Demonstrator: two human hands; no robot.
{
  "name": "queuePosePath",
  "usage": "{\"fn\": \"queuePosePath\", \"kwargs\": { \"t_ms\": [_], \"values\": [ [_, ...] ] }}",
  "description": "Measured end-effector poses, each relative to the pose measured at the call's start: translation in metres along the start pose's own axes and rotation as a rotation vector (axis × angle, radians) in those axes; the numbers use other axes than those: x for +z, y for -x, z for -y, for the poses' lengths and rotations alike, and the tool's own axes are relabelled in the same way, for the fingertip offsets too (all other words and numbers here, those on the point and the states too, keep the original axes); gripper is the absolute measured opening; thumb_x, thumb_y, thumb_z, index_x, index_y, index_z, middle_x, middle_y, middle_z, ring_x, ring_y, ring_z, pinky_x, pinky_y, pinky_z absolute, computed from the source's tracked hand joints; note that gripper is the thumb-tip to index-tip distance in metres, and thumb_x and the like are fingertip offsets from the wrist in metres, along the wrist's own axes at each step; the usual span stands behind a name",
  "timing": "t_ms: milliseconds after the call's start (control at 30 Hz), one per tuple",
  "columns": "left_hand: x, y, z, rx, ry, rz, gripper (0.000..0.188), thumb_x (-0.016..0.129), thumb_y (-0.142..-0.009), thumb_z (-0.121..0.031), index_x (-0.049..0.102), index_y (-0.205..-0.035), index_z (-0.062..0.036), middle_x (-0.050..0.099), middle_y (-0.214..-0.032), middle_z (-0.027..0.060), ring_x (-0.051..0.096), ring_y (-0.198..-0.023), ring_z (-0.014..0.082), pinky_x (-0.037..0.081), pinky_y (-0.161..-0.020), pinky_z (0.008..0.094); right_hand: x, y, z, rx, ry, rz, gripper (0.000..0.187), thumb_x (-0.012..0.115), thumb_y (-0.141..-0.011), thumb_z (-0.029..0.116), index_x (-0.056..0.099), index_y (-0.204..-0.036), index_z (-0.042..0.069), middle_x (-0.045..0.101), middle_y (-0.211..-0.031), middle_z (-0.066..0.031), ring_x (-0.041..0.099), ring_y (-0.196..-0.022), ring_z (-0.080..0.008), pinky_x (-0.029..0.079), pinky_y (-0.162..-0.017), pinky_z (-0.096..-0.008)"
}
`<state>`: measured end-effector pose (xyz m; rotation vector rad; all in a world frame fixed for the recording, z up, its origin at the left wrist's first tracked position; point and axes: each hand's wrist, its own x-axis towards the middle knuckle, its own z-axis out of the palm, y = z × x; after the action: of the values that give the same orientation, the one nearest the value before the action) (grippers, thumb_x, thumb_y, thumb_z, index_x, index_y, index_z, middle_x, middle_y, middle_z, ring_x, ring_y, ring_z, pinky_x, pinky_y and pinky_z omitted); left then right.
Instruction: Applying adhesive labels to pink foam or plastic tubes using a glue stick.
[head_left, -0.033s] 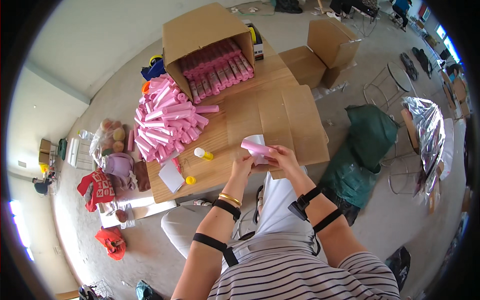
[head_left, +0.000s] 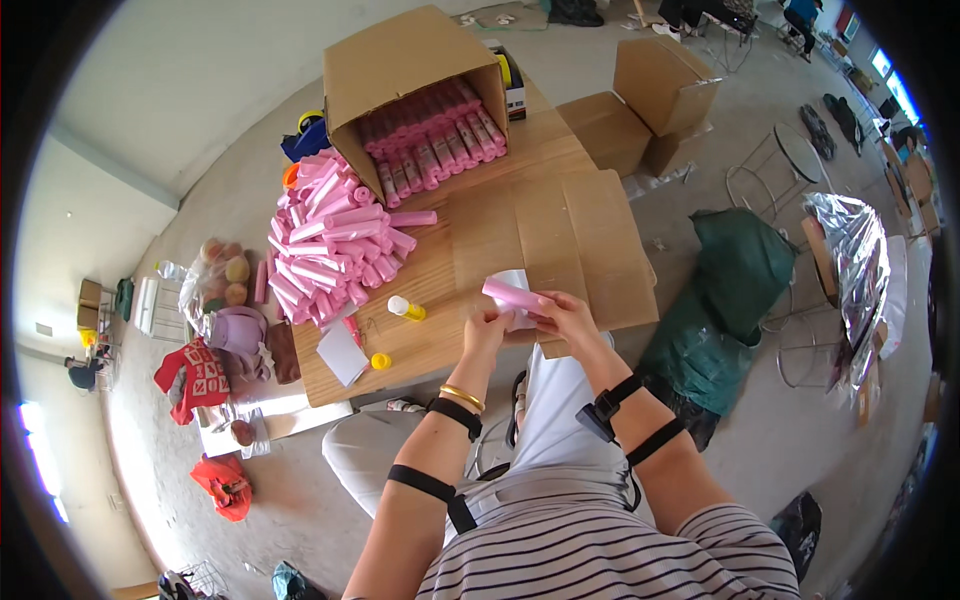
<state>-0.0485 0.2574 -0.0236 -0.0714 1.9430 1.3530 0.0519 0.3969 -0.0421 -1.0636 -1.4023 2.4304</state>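
Observation:
Both my hands hold a pink tube (head_left: 512, 295) with a white slip of paper (head_left: 514, 279) against it, over the near edge of the wooden table (head_left: 440, 340). My left hand (head_left: 487, 326) grips the tube's near side. My right hand (head_left: 565, 312) pinches its right end. A heap of the same pink tubes (head_left: 330, 245) lies at the table's left. Behind it a cardboard box (head_left: 400, 60) on its side is filled with more tubes. A small white and yellow bottle (head_left: 405, 308), a yellow cap (head_left: 380, 361) and a white card (head_left: 342, 353) lie to the left of my hands.
Flattened cardboard (head_left: 570, 230) covers the table's right half. Two cardboard boxes (head_left: 650, 90) stand beyond it on the floor. A dark green bag (head_left: 730, 290) and a silver foil sheet (head_left: 850, 260) are to my right. A bag of fruit (head_left: 220, 270) and red bags (head_left: 222, 485) lie at left.

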Motion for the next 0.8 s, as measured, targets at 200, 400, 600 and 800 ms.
{"fn": "queuePosePath", "kwargs": {
  "t_ms": [200, 400, 600, 800],
  "values": [
    [-0.003, 0.005, 0.006, 0.177, 0.180, 0.054, 0.026, 0.058, -0.088, -0.014, 0.058, -0.111, -0.0003, 0.064, -0.096, 0.0082, 0.064, -0.086, 0.0179, 0.053, -0.067, 0.0291, -0.001, 0.036, 0.030, -0.115, 0.012, 0.140, 0.037, 0.061, -0.094, 0.025, 0.059, -0.121, 0.001, 0.065, -0.113, -0.0087, 0.064, -0.102, -0.0183, 0.052, -0.087, -0.0303],
    [-0.025, 0.077, -0.024, 0.191, 0.464, 0.312, 0.040, 0.052, -0.088, -0.005, 0.044, -0.128, -0.0035, 0.054, -0.123, 0.0099, 0.059, -0.105, 0.0189, 0.055, -0.071, 0.0331, 0.009, 0.077, 0.051, -0.288, 0.207, 0.202, 0.033, 0.062, -0.094, 0.027, 0.061, -0.115, 0.001, 0.066, -0.103, -0.0067, 0.062, -0.094, -0.0116, 0.049, -0.083, -0.0259],
    [-0.059, 0.138, -0.045, 0.267, 0.525, 0.608, 0.057, 0.049, -0.082, 0.004, 0.037, -0.137, -0.0059, 0.050, -0.128, 0.0076, 0.051, -0.116, 0.0185, 0.052, -0.079, 0.0321, 0.018, 0.115, 0.058, -0.393, 0.217, 0.181, 0.025, 0.062, -0.094, 0.025, 0.059, -0.104, 0.002, 0.065, -0.093, -0.0026, 0.059, -0.086, -0.0073, 0.045, -0.074, -0.0217],
    [-0.061, 0.184, -0.040, 0.351, 0.610, 0.528, 0.074, 0.048, -0.078, 0.008, 0.026, -0.145, -0.0132, 0.051, -0.126, 0.0072, 0.052, -0.111, 0.0181, 0.049, -0.082, 0.0350, 0.042, 0.151, 0.065, -0.457, 0.157, 0.150, 0.023, 0.060, -0.095, 0.023, 0.058, -0.103, 0.002, 0.064, -0.091, -0.0027, 0.058, -0.086, -0.0066, 0.044, -0.075, -0.0217]
  ]
}}
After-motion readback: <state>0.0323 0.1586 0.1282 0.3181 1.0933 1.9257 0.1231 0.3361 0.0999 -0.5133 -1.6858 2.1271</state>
